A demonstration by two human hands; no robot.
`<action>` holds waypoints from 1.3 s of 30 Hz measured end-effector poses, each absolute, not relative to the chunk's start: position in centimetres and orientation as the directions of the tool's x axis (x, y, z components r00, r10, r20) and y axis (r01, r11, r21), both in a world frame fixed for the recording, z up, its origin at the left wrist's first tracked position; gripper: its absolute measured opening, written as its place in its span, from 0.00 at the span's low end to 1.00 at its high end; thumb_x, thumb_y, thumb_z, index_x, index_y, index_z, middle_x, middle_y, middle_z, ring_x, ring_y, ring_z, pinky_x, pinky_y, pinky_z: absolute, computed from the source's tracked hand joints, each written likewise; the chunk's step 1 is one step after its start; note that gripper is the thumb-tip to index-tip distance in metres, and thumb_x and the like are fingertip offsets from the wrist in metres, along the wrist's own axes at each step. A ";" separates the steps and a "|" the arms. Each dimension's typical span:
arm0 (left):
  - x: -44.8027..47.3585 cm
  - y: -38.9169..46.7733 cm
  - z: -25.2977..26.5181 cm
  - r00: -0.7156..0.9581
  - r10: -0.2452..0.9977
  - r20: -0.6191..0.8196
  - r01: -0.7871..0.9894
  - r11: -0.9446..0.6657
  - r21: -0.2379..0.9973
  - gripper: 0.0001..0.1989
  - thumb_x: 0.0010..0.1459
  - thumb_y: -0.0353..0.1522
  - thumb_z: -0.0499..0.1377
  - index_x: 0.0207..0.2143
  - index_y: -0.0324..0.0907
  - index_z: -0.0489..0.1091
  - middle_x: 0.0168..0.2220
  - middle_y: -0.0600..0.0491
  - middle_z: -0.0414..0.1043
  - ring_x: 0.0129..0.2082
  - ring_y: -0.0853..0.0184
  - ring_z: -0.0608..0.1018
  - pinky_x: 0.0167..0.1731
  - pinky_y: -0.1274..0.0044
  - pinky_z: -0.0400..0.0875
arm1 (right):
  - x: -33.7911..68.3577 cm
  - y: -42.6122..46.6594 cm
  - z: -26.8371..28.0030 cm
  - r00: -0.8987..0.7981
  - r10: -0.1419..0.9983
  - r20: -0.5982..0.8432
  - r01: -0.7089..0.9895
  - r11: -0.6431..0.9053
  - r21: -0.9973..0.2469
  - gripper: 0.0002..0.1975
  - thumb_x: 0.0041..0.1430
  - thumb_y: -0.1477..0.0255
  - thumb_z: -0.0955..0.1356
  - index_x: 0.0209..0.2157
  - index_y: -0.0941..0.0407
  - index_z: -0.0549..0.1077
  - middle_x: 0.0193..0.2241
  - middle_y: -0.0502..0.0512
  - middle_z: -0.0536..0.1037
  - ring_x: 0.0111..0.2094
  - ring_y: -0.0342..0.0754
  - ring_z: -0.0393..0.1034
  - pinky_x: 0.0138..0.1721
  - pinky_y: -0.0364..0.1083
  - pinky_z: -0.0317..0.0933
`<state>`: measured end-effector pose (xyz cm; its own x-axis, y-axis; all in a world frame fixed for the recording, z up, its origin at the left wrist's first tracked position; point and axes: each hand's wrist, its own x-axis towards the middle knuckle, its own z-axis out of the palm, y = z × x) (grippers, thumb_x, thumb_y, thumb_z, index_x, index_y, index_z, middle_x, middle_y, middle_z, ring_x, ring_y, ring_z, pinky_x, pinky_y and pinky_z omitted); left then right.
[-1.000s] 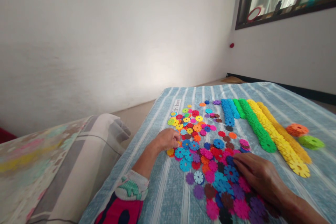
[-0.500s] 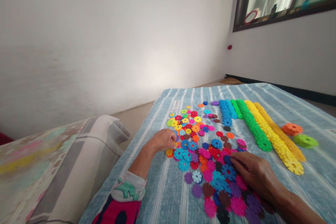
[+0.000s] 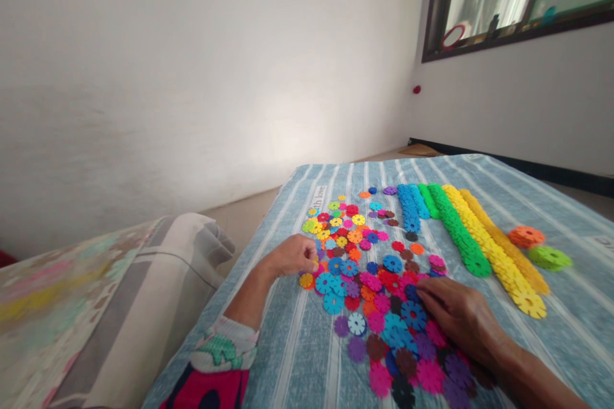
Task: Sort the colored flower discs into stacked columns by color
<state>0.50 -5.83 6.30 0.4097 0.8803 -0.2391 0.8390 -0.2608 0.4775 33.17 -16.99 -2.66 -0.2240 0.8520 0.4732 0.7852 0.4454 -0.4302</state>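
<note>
A spread of colourful notched plastic discs [image 3: 393, 332] lies on a striped blue cloth [image 3: 288, 332]. My left hand [image 3: 295, 255] is closed in a pinch at the pile's left edge; a bit of yellow shows by its fingertips, but I cannot make out whether it is held. Just below that hand is an orange-yellow disc [image 3: 306, 280]. On the pile's right side rests my right hand [image 3: 463, 316], thumb and fingers pressed together beside a dark blue disc [image 3: 411, 293]. What those fingers hold, if anything, is hidden.
Overlapping rows of blue discs [image 3: 409, 208], green discs [image 3: 455, 230] and yellow discs [image 3: 499, 255] run along the right. Beyond them sit an orange stack [image 3: 526, 236] and a lime-green stack [image 3: 550, 258]. Folded striped bedding [image 3: 158, 281] lies at left, before a white wall [image 3: 192, 77].
My left hand has shifted slightly, its fingertips dipping a little at the pile's edge. My right hand stays by the dark blue disc. The whole view has moved slightly.
</note>
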 end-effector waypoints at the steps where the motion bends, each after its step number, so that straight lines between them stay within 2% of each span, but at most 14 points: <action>1: 0.1 -5.9 6.4 0.415 0.876 -0.245 0.817 -0.240 0.525 0.06 0.39 0.33 0.59 0.20 0.39 0.65 0.18 0.60 0.62 0.21 0.73 0.64 0.21 0.81 0.56 | 33.2 -17.0 -2.7 -0.226 0.852 0.473 0.784 0.447 -0.431 0.15 0.64 0.66 0.58 0.35 0.53 0.76 0.31 0.53 0.79 0.31 0.47 0.74 0.33 0.44 0.66; 3: -0.6 -6.3 6.3 0.416 0.869 -0.267 0.788 -0.199 0.582 0.07 0.38 0.33 0.59 0.20 0.39 0.65 0.17 0.60 0.62 0.20 0.73 0.63 0.20 0.81 0.55 | 33.2 -17.0 -2.9 -0.233 0.854 0.464 0.785 0.447 -0.428 0.15 0.64 0.66 0.59 0.36 0.53 0.76 0.31 0.52 0.79 0.31 0.47 0.73 0.33 0.44 0.65; 5: -1.0 -6.7 5.9 0.403 0.864 -0.302 0.797 -0.169 0.579 0.06 0.37 0.33 0.59 0.20 0.39 0.66 0.17 0.60 0.63 0.20 0.73 0.64 0.20 0.81 0.54 | 33.3 -17.0 -3.0 -0.240 0.856 0.457 0.789 0.446 -0.421 0.15 0.64 0.66 0.59 0.36 0.53 0.76 0.31 0.52 0.79 0.31 0.47 0.73 0.33 0.45 0.65; 9: -0.9 -7.4 5.2 0.350 0.879 -0.325 0.838 -0.138 0.528 0.06 0.37 0.33 0.59 0.21 0.39 0.67 0.19 0.59 0.66 0.22 0.72 0.67 0.21 0.81 0.56 | 33.3 -17.0 -3.0 -0.252 0.857 0.449 0.795 0.448 -0.409 0.16 0.65 0.67 0.58 0.36 0.53 0.76 0.31 0.53 0.78 0.31 0.47 0.72 0.33 0.45 0.64; 15: -0.6 -7.8 5.3 0.310 0.908 -0.283 0.884 -0.165 0.438 0.13 0.37 0.34 0.59 0.30 0.39 0.73 0.20 0.59 0.68 0.23 0.70 0.68 0.22 0.81 0.56 | 33.4 -16.9 -3.1 -0.260 0.855 0.449 0.792 0.455 -0.407 0.15 0.65 0.67 0.58 0.36 0.53 0.76 0.31 0.53 0.79 0.31 0.47 0.73 0.34 0.45 0.65; 18: -0.8 -7.7 5.0 0.316 0.901 -0.298 0.895 -0.178 0.409 0.11 0.38 0.34 0.60 0.28 0.40 0.74 0.20 0.58 0.69 0.24 0.70 0.69 0.23 0.81 0.57 | 33.5 -16.8 -3.2 -0.255 0.839 0.481 0.776 0.475 -0.416 0.15 0.65 0.67 0.59 0.35 0.53 0.76 0.30 0.53 0.79 0.30 0.46 0.73 0.34 0.44 0.65; 24: -1.2 -7.4 4.3 0.335 0.897 -0.290 0.874 -0.181 0.451 0.09 0.37 0.34 0.60 0.25 0.40 0.71 0.23 0.58 0.70 0.26 0.70 0.70 0.24 0.81 0.59 | 33.5 -16.8 -3.1 -0.244 0.830 0.501 0.771 0.480 -0.419 0.15 0.64 0.66 0.59 0.34 0.53 0.76 0.30 0.53 0.79 0.30 0.46 0.73 0.34 0.43 0.65; 30: -0.6 -8.0 4.9 0.328 0.902 -0.281 0.888 -0.194 0.416 0.06 0.36 0.33 0.59 0.19 0.40 0.65 0.20 0.60 0.63 0.23 0.72 0.65 0.22 0.81 0.55 | 33.5 -16.9 -2.9 -0.246 0.839 0.486 0.765 0.475 -0.434 0.15 0.64 0.65 0.59 0.34 0.53 0.76 0.29 0.53 0.78 0.30 0.46 0.72 0.33 0.43 0.64; 34: -0.6 -8.3 5.4 0.352 0.894 -0.276 0.865 -0.197 0.462 0.08 0.37 0.33 0.59 0.17 0.40 0.61 0.18 0.61 0.59 0.21 0.73 0.60 0.20 0.80 0.51 | 33.5 -16.8 -2.8 -0.255 0.843 0.474 0.771 0.473 -0.426 0.16 0.65 0.66 0.58 0.33 0.54 0.75 0.27 0.53 0.77 0.28 0.45 0.70 0.32 0.43 0.62; 39: -0.4 -8.5 6.5 0.355 0.901 -0.248 0.858 -0.208 0.470 0.08 0.38 0.34 0.59 0.17 0.40 0.62 0.17 0.61 0.59 0.20 0.73 0.61 0.20 0.80 0.51 | 33.2 -16.8 -2.4 -0.258 0.845 0.468 0.787 0.465 -0.406 0.16 0.66 0.68 0.58 0.31 0.55 0.73 0.25 0.52 0.74 0.28 0.44 0.68 0.31 0.42 0.59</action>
